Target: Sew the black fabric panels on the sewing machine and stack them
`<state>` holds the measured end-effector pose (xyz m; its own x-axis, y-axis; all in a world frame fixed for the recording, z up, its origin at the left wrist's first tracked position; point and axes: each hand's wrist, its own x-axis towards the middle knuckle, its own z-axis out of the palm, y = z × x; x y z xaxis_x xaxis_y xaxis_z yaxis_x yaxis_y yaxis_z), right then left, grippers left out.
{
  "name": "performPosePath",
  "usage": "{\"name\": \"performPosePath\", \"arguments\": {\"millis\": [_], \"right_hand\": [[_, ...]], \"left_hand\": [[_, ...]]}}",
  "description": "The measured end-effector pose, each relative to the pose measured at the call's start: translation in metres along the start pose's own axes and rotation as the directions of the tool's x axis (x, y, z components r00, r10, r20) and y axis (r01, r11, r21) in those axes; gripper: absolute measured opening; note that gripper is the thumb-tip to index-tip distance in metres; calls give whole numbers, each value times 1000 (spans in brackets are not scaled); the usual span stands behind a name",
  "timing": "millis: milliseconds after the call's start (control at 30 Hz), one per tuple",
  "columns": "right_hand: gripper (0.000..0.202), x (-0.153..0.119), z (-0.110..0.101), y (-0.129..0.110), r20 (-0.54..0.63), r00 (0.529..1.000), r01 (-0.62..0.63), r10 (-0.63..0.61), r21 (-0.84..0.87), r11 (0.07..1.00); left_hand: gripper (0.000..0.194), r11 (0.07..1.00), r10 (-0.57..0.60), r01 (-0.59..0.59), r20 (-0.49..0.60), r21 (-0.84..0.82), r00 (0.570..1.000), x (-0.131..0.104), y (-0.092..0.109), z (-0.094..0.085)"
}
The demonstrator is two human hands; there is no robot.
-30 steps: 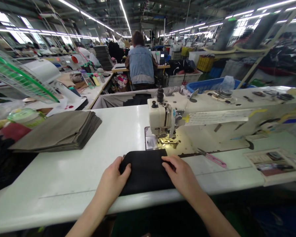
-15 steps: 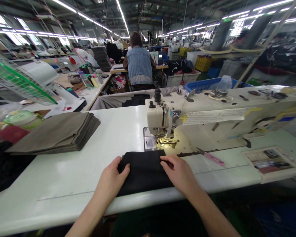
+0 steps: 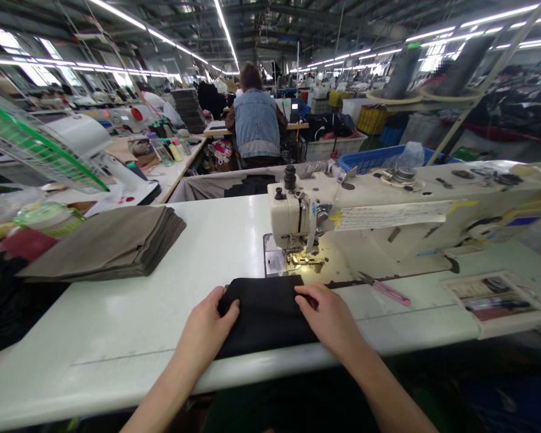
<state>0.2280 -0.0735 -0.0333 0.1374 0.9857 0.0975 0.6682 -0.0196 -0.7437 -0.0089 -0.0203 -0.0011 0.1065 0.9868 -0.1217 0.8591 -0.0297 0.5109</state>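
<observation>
A piece of black fabric (image 3: 265,319) lies at the front edge of the pale table, in front of the sewing machine (image 3: 293,222). My left hand (image 3: 214,319) pinches its upper left corner between thumb and fingers. On the opposite side, my right hand (image 3: 322,310) grips the upper right edge the same way. The far edge of the fabric lies just short of the presser foot (image 3: 303,260), apart from it. Some fingertips are hidden behind the cloth.
Pink-handled thread snips (image 3: 385,288) lie right of the needle area, and a tray of small tools (image 3: 500,300) sits farther right. A stack of grey-brown fabric (image 3: 108,243) rests at left, near a fan (image 3: 45,138). Another person (image 3: 256,120) sits ahead, back turned.
Both hands keep their hold on the black fabric, which has hardly moved. The whole view has shifted slightly.
</observation>
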Motion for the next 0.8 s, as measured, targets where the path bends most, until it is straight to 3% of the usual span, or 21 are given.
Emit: {"name": "performPosePath", "arguments": {"millis": [167, 333, 433, 633, 800], "right_hand": [[20, 0, -3, -4, 3, 999, 34, -33, -118, 992], [24, -1, -3, 1, -45, 958, 263, -283, -253, 931], [25, -1, 0, 9, -49, 929, 342, -367, -263, 902], [29, -3, 3, 16, -55, 912, 376, -408, -290, 880], [25, -4, 2, 16, -48, 915, 367, -401, -318, 874]], "left_hand": [[27, 997, 0, -1, -13, -73, 1000, 5, -2, -3], [24, 995, -52, 46, -67, -85, 996, 11, -7, -6], [23, 993, -62, 56, -59, -104, 996, 10, -9, -6], [23, 990, -59, 50, -61, -133, 996, 8, -10, -6], [17, 999, -49, 48, -30, -10, 998, 5, -10, -3]]}}
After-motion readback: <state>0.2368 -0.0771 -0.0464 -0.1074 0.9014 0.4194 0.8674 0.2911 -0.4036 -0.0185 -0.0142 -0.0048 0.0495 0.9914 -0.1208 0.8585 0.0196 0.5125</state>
